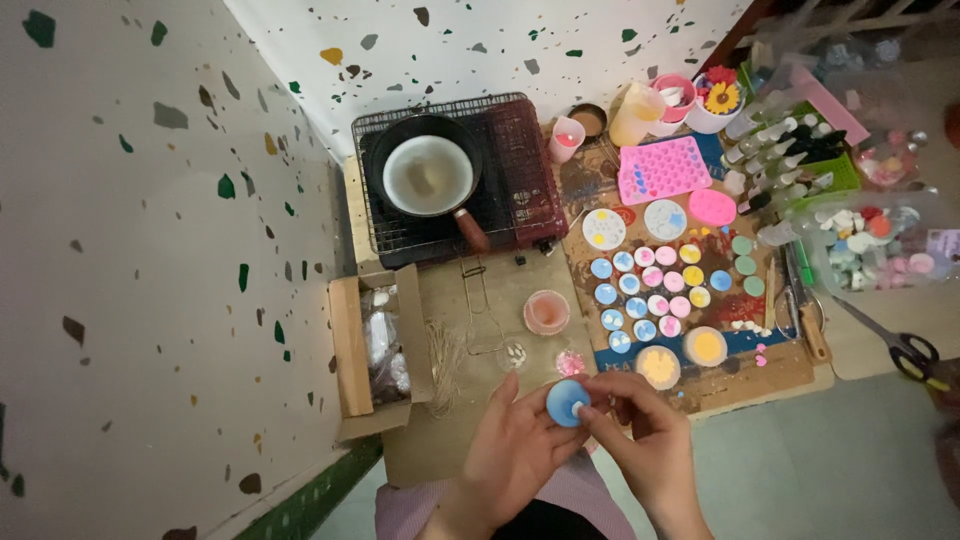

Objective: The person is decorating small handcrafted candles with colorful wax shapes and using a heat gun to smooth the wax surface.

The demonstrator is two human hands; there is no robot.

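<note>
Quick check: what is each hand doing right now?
Left hand: closed on the small blue round disc.
Right hand: fingertips pinching something small at the disc's edge; what it is cannot be told.

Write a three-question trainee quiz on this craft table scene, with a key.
1. True or false: both hands touch the blue round piece.
2. What stands on the portable stove? A) kettle B) black pan C) pink mold
3. Fill in: the scissors lie at the ____ edge of the picture.

Key:
1. True; the left hand cradles it and the right hand pinches it.
2. B, the black pan.
3. Right.
</note>
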